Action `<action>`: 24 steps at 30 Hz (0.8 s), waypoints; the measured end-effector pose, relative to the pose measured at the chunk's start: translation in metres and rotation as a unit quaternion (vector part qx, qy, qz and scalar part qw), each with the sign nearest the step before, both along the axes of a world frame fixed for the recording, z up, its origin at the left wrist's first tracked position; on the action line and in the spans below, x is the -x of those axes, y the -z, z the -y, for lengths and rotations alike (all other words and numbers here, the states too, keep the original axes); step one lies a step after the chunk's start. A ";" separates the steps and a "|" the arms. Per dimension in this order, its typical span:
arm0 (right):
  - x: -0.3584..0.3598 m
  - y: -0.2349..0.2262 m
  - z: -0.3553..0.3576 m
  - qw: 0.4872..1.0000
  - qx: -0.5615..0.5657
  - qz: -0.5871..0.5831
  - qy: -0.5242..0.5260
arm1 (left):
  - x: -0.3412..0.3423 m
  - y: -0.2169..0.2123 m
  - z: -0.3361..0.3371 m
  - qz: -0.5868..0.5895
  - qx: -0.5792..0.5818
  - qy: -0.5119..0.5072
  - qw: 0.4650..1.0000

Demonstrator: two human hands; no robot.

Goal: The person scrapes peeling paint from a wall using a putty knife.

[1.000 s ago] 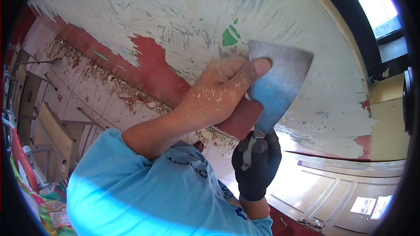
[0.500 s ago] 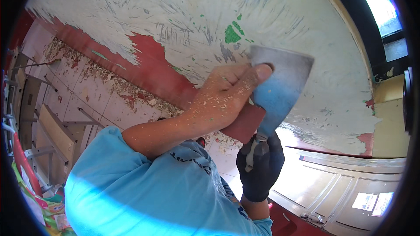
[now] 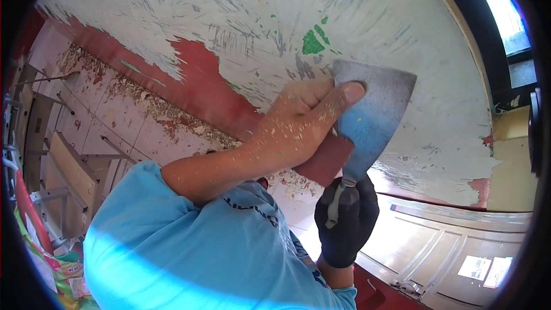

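My right hand (image 3: 347, 221), in a black glove, is closed around the pale handle (image 3: 333, 209) of a wide scraper. Its blade (image 3: 376, 106) points up in front of the wall, grey with a blue sheen. My bare left hand (image 3: 298, 123), speckled with pale flakes, is closed at the blade's left edge, its thumb lying on the blade face. A reddish-brown piece that looks like sandpaper (image 3: 326, 161) sticks out below the left palm, beside the blade. The left fingers are partly hidden behind the thumb.
Behind the hands spreads a wall (image 3: 252, 0) scraped to whitish grey, with red and green paint patches (image 3: 313, 42). Paint chips (image 3: 149, 100) litter the tiled floor (image 3: 109, 129). A folding ladder (image 3: 72, 178) stands at left, a pale panelled door (image 3: 425, 247) at lower right.
The wall and both hands appear slightly farther right in the picture. The hold on the scraper and the sandpaper looks the same.
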State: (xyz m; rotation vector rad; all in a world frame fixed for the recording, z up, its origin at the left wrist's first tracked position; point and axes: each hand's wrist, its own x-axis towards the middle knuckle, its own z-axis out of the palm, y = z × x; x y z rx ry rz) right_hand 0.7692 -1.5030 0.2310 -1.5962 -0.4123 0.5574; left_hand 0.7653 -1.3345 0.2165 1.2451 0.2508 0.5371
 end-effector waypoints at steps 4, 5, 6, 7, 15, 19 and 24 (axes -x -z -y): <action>0.000 0.007 -0.005 0.941 0.123 0.316 0.004 | -0.002 -0.003 0.010 0.034 0.067 -0.009 0.997; 0.002 0.003 -0.003 0.901 0.189 0.391 -0.002 | -0.002 -0.001 0.009 0.034 0.066 -0.011 0.997; 0.000 0.004 -0.006 0.901 0.187 0.392 -0.003 | -0.001 0.000 0.007 0.023 0.031 -0.008 0.999; -0.004 0.005 -0.011 0.926 0.155 0.344 0.001 | -0.001 0.000 0.005 0.012 -0.004 -0.005 1.000; -0.005 0.008 -0.004 0.839 0.248 0.483 -0.021 | -0.003 -0.001 -0.001 0.025 0.025 -0.004 0.999; 0.001 0.006 -0.008 0.832 0.263 0.489 -0.009 | 0.004 -0.008 -0.002 0.016 0.030 0.018 0.999; -0.004 -0.001 -0.008 0.894 0.211 0.396 0.001 | 0.002 -0.005 -0.004 -0.005 -0.016 0.029 0.999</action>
